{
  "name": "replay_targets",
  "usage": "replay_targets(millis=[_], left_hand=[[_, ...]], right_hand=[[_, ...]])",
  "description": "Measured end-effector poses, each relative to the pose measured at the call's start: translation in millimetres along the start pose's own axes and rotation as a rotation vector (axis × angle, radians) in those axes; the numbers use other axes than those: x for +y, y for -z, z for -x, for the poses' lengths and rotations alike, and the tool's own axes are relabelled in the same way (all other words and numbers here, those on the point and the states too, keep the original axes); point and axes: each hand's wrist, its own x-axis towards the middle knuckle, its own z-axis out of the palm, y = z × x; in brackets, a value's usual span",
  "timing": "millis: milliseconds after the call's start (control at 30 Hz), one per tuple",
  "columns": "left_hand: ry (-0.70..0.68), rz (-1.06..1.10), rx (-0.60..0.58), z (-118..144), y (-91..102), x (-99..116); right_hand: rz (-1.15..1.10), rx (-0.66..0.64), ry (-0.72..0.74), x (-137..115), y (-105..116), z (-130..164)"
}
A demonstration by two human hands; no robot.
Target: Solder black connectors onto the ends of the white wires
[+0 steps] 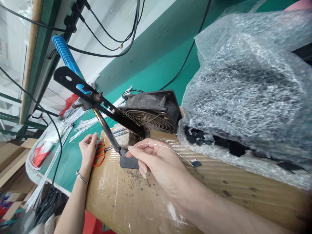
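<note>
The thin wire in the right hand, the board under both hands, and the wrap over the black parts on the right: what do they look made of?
Thin wire, pinched by the right hand: pale and glossy, probably plastic-sheathed.
Board: brown corrugated cardboard, ribbed, under shiny clear tape, speckled with dark flecks.
Wrap: clear bubble wrap, with visible air cells.

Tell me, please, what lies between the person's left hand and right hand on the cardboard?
In the head view, between the left hand and the right hand lie the orange-handled scissors and the soldering iron's tip above a small dark plate.
</note>
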Motion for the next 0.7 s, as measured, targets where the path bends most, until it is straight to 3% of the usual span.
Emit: replay_targets(millis=[700], left_hand=[[0.009,-0.028,0.006,0.0,0.1,1.9]], right_hand=[[0.018,0.018,0.011,0.0,1.8,1.1]])
